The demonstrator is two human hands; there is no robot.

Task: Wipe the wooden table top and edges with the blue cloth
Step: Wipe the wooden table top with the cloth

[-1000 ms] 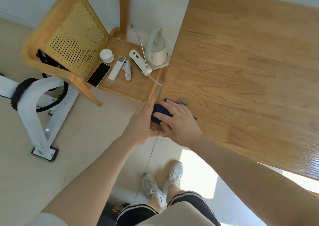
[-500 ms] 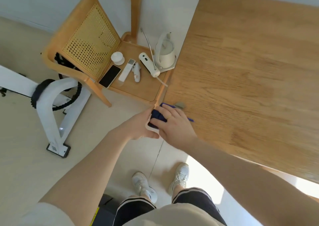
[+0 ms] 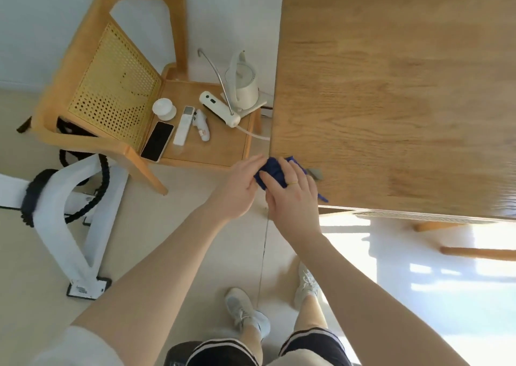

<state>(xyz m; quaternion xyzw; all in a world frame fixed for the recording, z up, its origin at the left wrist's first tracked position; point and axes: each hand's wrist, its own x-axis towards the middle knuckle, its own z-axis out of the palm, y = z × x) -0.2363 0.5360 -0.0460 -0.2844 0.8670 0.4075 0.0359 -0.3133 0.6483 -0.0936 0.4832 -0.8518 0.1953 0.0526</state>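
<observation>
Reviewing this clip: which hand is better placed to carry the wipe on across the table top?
The right hand, probably. It lies on the blue cloth at the corner of the wooden table, fingers over the top. The left hand sits off the edge, touching the cloth's side.

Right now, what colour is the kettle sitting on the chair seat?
The kettle is white or cream, seen in the head view, the only one.

both arms extended, left hand (image 3: 237, 185) and right hand (image 3: 290, 195) fingers curled, side by side
</observation>
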